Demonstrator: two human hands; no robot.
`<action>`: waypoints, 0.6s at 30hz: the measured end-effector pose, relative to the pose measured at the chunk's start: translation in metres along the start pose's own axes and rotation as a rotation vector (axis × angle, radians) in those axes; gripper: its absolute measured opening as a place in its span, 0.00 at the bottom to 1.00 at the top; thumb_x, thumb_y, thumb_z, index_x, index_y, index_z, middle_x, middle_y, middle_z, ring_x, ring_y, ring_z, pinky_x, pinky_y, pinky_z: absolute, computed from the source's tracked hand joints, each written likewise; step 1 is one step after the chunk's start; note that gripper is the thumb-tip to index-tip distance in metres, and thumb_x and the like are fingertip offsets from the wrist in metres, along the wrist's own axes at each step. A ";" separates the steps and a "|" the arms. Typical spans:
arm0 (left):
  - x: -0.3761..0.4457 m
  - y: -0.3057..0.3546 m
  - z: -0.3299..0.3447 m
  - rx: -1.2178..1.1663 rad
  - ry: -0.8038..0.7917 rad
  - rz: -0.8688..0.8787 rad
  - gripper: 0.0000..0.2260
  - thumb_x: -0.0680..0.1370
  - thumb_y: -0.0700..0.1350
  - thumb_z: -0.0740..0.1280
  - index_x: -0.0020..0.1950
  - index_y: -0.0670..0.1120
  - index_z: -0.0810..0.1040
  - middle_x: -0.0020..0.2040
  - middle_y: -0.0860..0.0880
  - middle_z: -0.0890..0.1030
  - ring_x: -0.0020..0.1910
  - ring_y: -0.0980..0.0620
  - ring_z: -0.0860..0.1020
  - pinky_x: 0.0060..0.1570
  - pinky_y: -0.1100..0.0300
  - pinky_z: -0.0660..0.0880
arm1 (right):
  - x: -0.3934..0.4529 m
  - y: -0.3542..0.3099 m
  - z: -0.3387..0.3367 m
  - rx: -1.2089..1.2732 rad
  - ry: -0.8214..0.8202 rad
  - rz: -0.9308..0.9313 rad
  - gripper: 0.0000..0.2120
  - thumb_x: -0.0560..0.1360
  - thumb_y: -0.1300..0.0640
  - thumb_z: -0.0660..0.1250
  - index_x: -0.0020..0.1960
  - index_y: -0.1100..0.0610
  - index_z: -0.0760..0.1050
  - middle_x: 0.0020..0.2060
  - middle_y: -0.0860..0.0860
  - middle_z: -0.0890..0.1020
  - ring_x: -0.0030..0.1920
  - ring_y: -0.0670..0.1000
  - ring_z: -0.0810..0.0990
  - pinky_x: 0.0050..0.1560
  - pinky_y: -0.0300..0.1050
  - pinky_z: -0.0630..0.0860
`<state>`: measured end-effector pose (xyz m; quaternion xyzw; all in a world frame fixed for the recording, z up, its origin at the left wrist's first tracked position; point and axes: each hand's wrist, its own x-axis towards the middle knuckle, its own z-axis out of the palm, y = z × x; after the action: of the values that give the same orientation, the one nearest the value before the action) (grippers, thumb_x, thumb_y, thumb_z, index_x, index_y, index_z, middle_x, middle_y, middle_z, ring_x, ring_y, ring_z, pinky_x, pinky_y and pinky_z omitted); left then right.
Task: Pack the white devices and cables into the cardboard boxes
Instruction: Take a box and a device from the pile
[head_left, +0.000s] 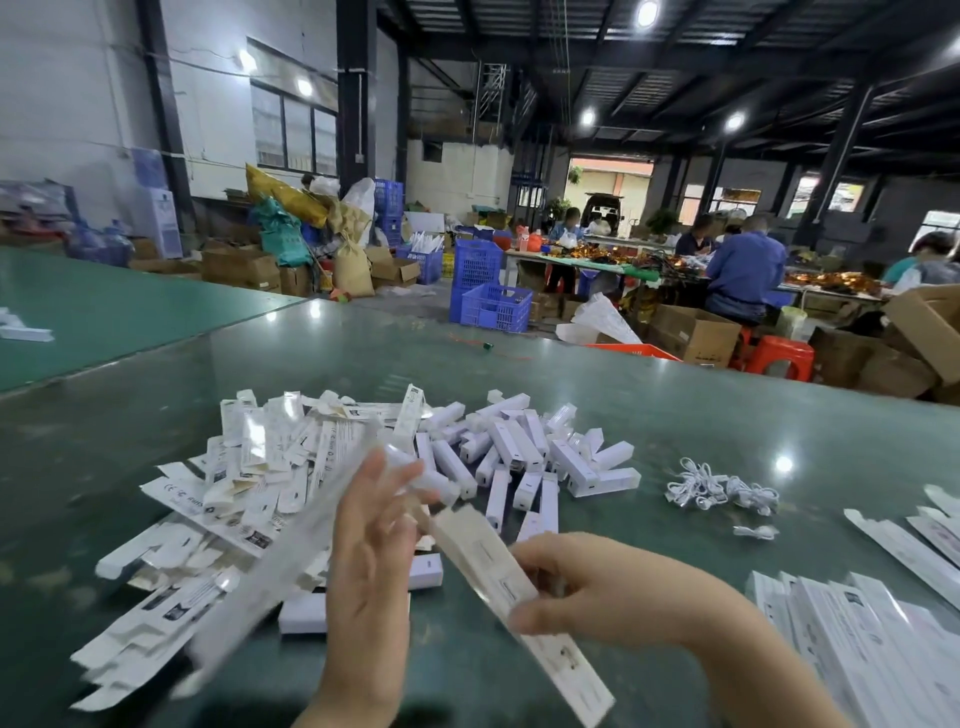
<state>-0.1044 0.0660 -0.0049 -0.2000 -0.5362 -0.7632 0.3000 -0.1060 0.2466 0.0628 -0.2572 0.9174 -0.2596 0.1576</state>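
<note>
My right hand (587, 587) grips a long flat cardboard box (498, 566) around its middle, tilted with its open end up and to the left. My left hand (369, 556) is raised with its fingers nearly straight and pinches a white device (434, 482) at that open end. A blurred long box (270, 561) streaks diagonally just left of my left hand. More white devices (524, 452) lie heaped behind my hands. White coiled cables (722, 488) lie to the right of that heap.
Flat printed cardboard boxes (244, 478) are piled at the left on the green table (675, 415), and more long boxes (872, 629) are stacked at the right. Beyond the table's far edge are blue crates (493, 306), cartons and seated people (743, 270).
</note>
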 end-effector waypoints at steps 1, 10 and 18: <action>0.003 -0.002 -0.003 0.009 0.049 -0.048 0.22 0.76 0.56 0.66 0.70 0.60 0.68 0.63 0.51 0.78 0.60 0.48 0.77 0.54 0.59 0.77 | -0.002 0.002 -0.001 -0.056 -0.036 0.010 0.04 0.71 0.46 0.65 0.45 0.44 0.73 0.35 0.39 0.75 0.36 0.41 0.73 0.46 0.47 0.75; -0.009 -0.010 0.005 0.079 -0.309 -0.419 0.21 0.69 0.55 0.71 0.62 0.60 0.76 0.56 0.58 0.82 0.54 0.56 0.80 0.46 0.67 0.77 | 0.005 -0.022 0.013 0.040 0.110 -0.059 0.08 0.72 0.58 0.68 0.50 0.50 0.75 0.44 0.44 0.82 0.40 0.41 0.79 0.48 0.44 0.79; -0.022 -0.012 0.009 0.164 -0.221 -0.261 0.18 0.69 0.46 0.70 0.56 0.50 0.71 0.43 0.54 0.82 0.38 0.59 0.79 0.40 0.69 0.74 | -0.012 0.070 -0.060 -0.268 0.256 0.419 0.12 0.75 0.52 0.62 0.47 0.61 0.77 0.43 0.56 0.82 0.42 0.55 0.80 0.47 0.47 0.76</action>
<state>-0.0967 0.0827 -0.0241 -0.1862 -0.6479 -0.7226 0.1531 -0.1491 0.3279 0.0741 -0.0457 0.9892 -0.1282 0.0552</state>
